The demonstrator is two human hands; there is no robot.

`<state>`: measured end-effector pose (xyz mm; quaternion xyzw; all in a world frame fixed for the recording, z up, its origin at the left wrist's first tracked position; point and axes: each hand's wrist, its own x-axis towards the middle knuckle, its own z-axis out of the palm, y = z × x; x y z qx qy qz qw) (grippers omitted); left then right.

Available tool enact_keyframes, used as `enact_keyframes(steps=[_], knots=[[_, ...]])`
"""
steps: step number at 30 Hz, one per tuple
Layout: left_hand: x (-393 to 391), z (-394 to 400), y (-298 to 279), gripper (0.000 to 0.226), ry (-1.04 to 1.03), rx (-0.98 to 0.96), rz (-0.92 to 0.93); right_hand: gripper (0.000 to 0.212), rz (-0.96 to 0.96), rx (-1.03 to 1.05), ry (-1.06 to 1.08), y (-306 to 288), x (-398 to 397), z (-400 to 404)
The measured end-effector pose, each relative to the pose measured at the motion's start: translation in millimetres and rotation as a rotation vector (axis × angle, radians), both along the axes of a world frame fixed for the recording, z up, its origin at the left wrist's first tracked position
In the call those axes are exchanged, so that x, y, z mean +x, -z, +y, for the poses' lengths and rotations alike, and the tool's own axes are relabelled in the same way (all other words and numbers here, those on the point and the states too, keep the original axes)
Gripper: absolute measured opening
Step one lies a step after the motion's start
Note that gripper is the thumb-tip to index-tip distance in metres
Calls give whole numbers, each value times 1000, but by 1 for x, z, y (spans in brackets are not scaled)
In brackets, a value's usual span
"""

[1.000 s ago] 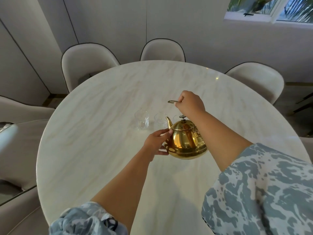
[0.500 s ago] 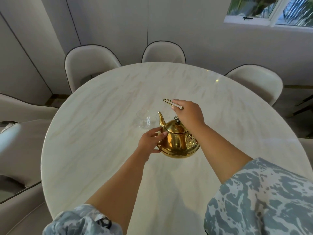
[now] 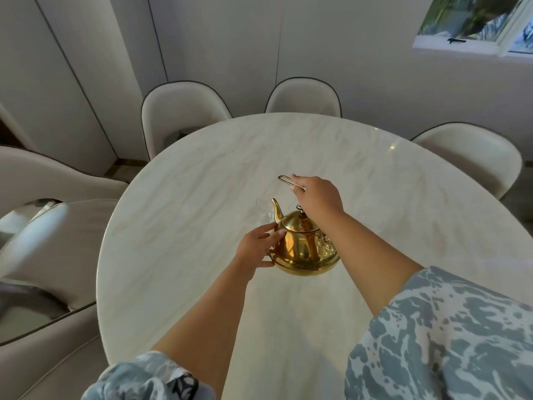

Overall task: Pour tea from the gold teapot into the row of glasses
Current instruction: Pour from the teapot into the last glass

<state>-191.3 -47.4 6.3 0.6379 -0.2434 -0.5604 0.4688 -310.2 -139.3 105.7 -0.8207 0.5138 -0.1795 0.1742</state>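
With the right hand (image 3: 317, 197) gripping the wire handle (image 3: 288, 180) and the left hand (image 3: 256, 246) spread open against the gold teapot (image 3: 302, 249), its spout (image 3: 276, 209) nears the glasses (image 3: 264, 210) mid-table (image 3: 173, 226); pouring looks not yet begun.

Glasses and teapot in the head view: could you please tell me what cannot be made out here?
- Glasses: one faint behind the spout; the rest hidden by the teapot and right hand, so no count.
- Tea level: teapot opaque, lid on.
- Handle: its far end shows; the rest sits inside the right hand's grip.
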Motion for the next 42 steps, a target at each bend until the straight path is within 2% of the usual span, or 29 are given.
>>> enact_keyframes(steps=[12, 27, 42], knots=[[10, -12, -11, 50, 16, 40, -21, 27, 265, 111, 56, -11, 46, -50], [18, -17, -11, 47, -2, 56, -9, 23, 366, 140, 124, -10, 73, -74], [12, -15, -18, 44, -2, 46, -6, 25, 371, 117, 99, -10, 68, -78]])
